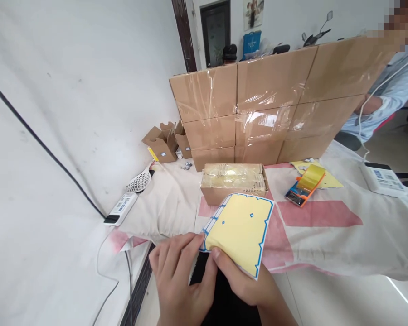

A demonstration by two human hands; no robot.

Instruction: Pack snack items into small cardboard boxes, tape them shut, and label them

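Both my hands hold a yellow paper cut-out [244, 228] with a blue printed outline and a white margin, tilted up above the table's front edge. My left hand [182, 271] pinches its lower left corner, where a folded strip with blue lines runs along the left side. My right hand [240, 280] grips the lower edge, thumb on top and fingers hidden beneath. Just behind the paper stands a small cardboard box [221, 195] covered in clear tape; the paper overlaps its front in view.
Taped cardboard boxes [268, 104] form a wall behind. A tape dispenser [302, 188] lies on another yellow sheet [331, 180] at right. Power strips [122, 208] sit at both sides, with a white perforated object [139, 181] and open cartons [165, 147] left. A person's sleeve [394, 99] shows right.
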